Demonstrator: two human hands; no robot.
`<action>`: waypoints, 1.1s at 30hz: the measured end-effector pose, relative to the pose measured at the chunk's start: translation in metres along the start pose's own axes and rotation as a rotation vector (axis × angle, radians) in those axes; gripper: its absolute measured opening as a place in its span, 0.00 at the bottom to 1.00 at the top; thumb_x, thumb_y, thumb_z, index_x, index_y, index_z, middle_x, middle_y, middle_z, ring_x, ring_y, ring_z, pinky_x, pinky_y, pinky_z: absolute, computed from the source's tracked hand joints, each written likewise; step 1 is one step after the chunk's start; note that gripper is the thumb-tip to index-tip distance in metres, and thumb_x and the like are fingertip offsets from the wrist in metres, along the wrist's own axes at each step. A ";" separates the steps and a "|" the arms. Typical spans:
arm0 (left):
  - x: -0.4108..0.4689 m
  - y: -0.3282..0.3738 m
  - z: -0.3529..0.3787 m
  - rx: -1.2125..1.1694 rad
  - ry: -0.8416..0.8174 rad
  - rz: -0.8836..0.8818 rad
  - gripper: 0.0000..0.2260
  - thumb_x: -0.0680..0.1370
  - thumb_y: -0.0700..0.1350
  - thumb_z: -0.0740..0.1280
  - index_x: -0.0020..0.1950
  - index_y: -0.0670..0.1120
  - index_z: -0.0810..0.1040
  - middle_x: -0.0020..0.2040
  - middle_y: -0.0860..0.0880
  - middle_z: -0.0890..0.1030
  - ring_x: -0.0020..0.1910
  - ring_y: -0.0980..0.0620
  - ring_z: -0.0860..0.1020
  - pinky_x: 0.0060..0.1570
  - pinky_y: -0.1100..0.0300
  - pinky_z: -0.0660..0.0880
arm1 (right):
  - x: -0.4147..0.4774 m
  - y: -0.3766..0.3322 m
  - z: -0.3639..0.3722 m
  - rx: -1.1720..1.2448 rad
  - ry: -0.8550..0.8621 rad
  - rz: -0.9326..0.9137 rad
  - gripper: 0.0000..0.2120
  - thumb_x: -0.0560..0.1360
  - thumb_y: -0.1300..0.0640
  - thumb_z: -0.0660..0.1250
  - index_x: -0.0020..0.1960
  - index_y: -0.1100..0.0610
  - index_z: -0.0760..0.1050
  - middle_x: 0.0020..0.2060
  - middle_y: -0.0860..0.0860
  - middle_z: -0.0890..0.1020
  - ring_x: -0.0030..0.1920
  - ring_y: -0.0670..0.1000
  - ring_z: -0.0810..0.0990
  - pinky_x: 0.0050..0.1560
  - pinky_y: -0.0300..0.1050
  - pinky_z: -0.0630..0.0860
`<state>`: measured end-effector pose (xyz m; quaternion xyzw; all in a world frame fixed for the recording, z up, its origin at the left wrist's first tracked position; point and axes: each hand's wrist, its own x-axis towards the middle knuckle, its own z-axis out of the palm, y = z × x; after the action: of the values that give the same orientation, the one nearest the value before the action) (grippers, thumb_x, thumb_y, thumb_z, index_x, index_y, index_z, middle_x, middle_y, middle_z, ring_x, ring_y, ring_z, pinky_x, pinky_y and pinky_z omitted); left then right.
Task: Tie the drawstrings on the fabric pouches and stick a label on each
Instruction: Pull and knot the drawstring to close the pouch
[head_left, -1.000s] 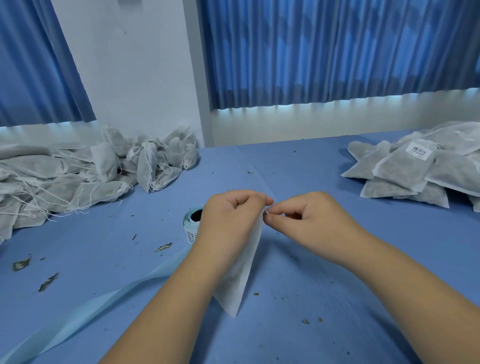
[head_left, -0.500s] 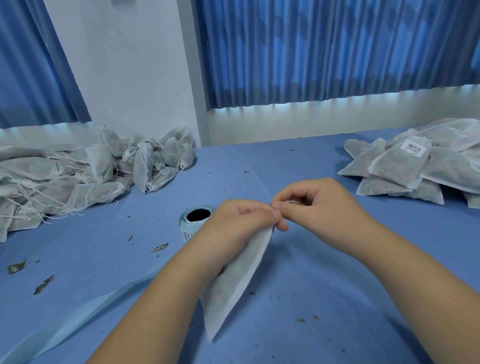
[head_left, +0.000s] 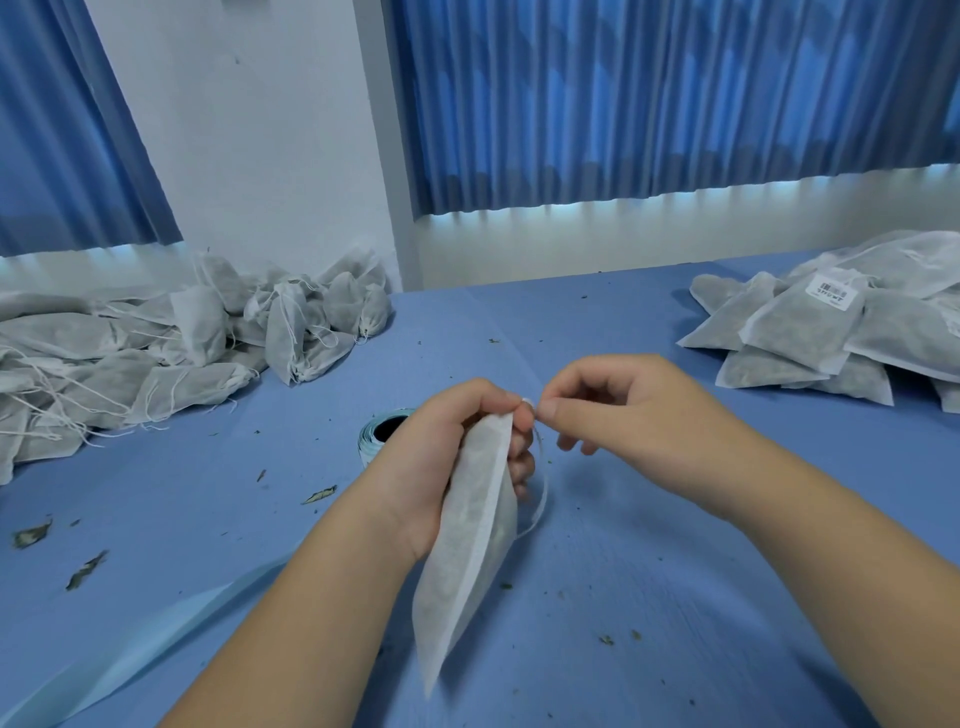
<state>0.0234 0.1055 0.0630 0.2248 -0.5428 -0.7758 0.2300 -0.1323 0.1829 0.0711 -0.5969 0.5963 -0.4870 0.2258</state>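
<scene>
Our left hand (head_left: 441, 457) grips the pouch (head_left: 467, 566) by its gathered neck. The fingers (head_left: 522, 460) are curled tight round the cloth, and the pouch hangs down from them towards us, its lower corner over the bench (head_left: 649, 597). Our right hand (head_left: 639, 415) sits just right of that neck, with thumb and forefinger closed in a pinch on the drawstring (head_left: 541, 496) and the other fingers curled loosely. The string runs from the pinch in a thin loop beside the pouch, below the left fingers.

Just behind the left fingers stands the label roll (head_left: 382, 431), and a pale strip of backing paper (head_left: 130, 639) trails from it to the near left. Far left of the fingers lies a heap of untied pouches (head_left: 156, 353) with loose strings. Far right of them is a stack of flat pouches (head_left: 810, 343), the top one bearing a barcode label (head_left: 832, 291). Dry leaf bits (head_left: 319, 493) lie scattered on the bench.
</scene>
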 end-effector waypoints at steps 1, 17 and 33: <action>0.000 0.000 0.000 0.010 -0.007 0.010 0.08 0.68 0.45 0.65 0.30 0.45 0.75 0.29 0.50 0.69 0.28 0.52 0.68 0.31 0.61 0.69 | -0.001 -0.001 0.002 0.013 -0.027 0.002 0.04 0.72 0.54 0.70 0.39 0.53 0.81 0.34 0.50 0.83 0.38 0.49 0.81 0.41 0.44 0.76; -0.004 0.004 -0.001 0.301 -0.017 0.060 0.06 0.68 0.47 0.66 0.32 0.46 0.79 0.30 0.50 0.74 0.29 0.53 0.72 0.34 0.60 0.70 | -0.003 -0.007 -0.002 0.088 -0.107 0.041 0.04 0.64 0.57 0.65 0.32 0.53 0.77 0.31 0.50 0.81 0.33 0.44 0.78 0.36 0.34 0.74; -0.008 0.005 0.006 0.540 0.208 0.154 0.06 0.65 0.51 0.71 0.32 0.50 0.80 0.33 0.47 0.72 0.29 0.54 0.69 0.33 0.59 0.64 | -0.004 -0.005 -0.011 0.020 -0.141 0.066 0.07 0.71 0.62 0.66 0.36 0.54 0.77 0.29 0.47 0.81 0.30 0.41 0.78 0.35 0.32 0.74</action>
<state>0.0269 0.1132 0.0704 0.3145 -0.7186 -0.5563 0.2744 -0.1379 0.1907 0.0791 -0.6075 0.5931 -0.4423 0.2891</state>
